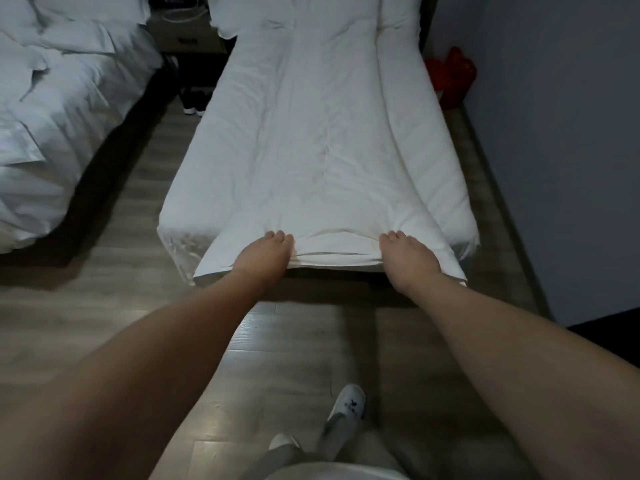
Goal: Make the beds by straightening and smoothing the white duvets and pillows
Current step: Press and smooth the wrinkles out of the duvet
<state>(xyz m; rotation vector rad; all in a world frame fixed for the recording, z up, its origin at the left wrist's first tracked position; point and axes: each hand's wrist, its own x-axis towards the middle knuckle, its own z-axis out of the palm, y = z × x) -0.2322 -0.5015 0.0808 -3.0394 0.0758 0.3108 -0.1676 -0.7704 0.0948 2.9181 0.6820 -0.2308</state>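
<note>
A white duvet point(322, 140) lies lengthwise on the narrow bed in front of me, folded in along both long sides and lightly creased down the middle. I stand at the foot of the bed. My left hand point(263, 254) grips the duvet's foot edge left of centre, its fingers curled into the fabric. My right hand point(408, 258) grips the same edge right of centre. The edge bunches up between the two hands. A second bed point(59, 109) at the left carries a rumpled white duvet and pillows.
A wooden floor aisle point(138, 188) runs between the beds. A dark nightstand point(187, 32) stands at the far end, with dark shoes point(194, 100) below it. A red object point(450, 77) sits by the grey wall point(554, 133) on the right.
</note>
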